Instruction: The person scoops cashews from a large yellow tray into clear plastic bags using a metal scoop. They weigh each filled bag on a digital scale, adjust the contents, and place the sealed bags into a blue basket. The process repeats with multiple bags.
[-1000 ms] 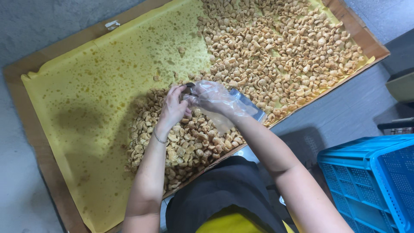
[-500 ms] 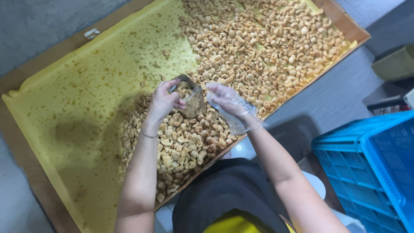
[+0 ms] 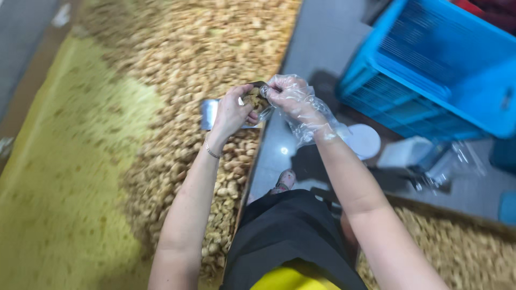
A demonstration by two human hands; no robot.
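Pouch (image 3: pixel 244 107) of clear plastic, already part full of tan nuts, is now up in the air between both hands, above the edge of the big tray (image 3: pixel 64 177). Half a second ago it was down in the nut pile (image 3: pixel 177 107), scooping. The left hand (image 3: pixel 231 110) grips its side. The gloved right hand (image 3: pixel 293 96) pinches its open top. A blue crate (image 3: pixel 430 70) sits nearby

Grey floor (image 3: pixel 317 48), blue crate (image 3: pixel 430 70), perhaps a white lid (image 3: pixel 363 140).
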